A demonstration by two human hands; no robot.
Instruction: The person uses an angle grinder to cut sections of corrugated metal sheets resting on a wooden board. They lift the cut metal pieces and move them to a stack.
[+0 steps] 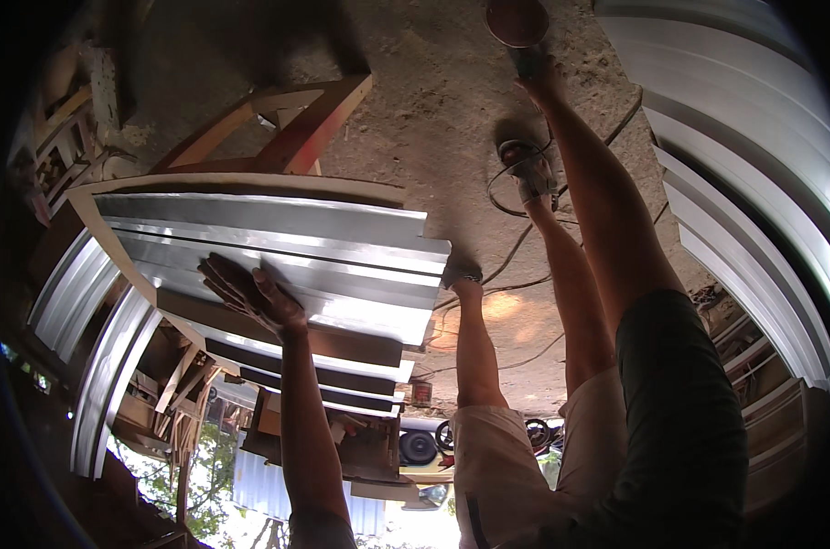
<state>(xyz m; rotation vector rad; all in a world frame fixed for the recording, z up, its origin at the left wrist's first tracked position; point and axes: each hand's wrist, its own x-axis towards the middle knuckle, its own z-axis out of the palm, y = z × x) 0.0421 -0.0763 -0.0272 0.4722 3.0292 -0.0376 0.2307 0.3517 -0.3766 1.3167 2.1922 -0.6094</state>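
Silvery metal, folded into long ribs, makes up the sheet [369,293] at nine o'clock, lying on a pale-edged bench [113,240]. My left hand [255,295] is unclenched on it, palm down with fingers extended, gripping nothing; it appears to rest on the surface. At one o'clock, well apart from the sheet, my right hand [539,80] is closed around a dark tool [517,23] with a round, reddish-brown end; my grip is partly blurred. A red-brown wooden frame [328,119] stands at eleven o'clock, just beyond the bench. More ribbed metal sheets [735,64] curve along the rim from one to four o'clock, bent by the lens. Toward two o'clock, a black cable [627,119] trails over the rough concrete floor [424,119], near my feet. My pale shorts [502,457] show at five o'clock.
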